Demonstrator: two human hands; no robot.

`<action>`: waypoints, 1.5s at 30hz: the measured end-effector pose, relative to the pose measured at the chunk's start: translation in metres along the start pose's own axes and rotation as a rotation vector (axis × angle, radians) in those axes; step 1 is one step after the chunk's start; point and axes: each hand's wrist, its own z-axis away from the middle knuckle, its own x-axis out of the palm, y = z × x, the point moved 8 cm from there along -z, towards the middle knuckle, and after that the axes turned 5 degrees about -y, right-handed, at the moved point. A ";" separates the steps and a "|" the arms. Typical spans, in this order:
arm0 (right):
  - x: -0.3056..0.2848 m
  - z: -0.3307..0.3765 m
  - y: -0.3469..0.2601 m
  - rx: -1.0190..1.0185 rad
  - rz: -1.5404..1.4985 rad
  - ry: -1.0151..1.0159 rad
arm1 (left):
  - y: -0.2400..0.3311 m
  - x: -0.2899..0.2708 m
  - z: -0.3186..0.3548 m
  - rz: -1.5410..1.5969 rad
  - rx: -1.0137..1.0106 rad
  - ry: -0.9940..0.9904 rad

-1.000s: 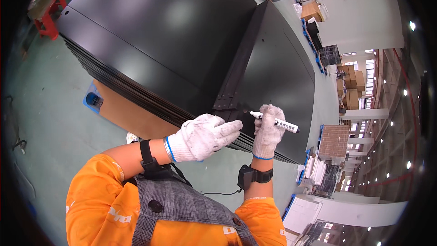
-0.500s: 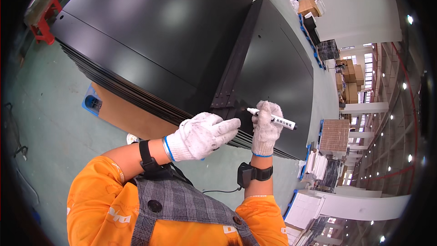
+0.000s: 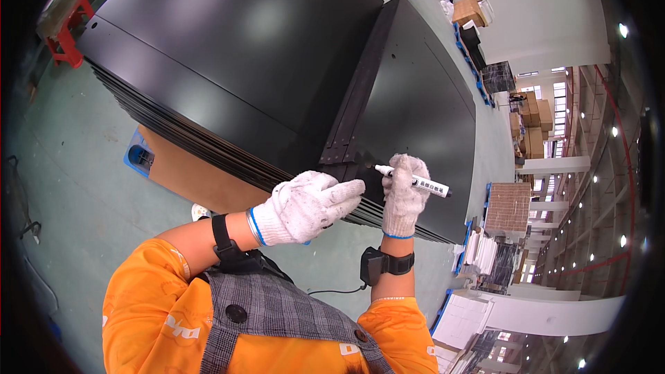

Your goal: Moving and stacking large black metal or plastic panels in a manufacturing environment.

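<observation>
R hand (image 3: pixel 404 196) gloved, fist round white marker (image 3: pixel 414 180), tip at black panel (image 3: pixel 415 118). L hand (image 3: pixel 309 206) fingers flat on panel edge, just beside R.

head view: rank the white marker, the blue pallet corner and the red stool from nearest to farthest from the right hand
1. White marker: gripped in the right hand.
2. Blue pallet corner: left, under the stacked black panels.
3. Red stool: far upper left.
</observation>
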 end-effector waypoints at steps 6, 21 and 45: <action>-0.001 0.000 0.001 -0.004 0.003 -0.003 | 0.001 0.000 0.000 -0.006 -0.002 -0.003; 0.002 0.000 -0.005 -0.028 0.027 -0.024 | 0.001 -0.001 -0.001 -0.001 -0.017 -0.008; 0.000 0.001 -0.004 -0.010 0.062 -0.009 | 0.003 -0.001 0.000 -0.010 -0.041 -0.022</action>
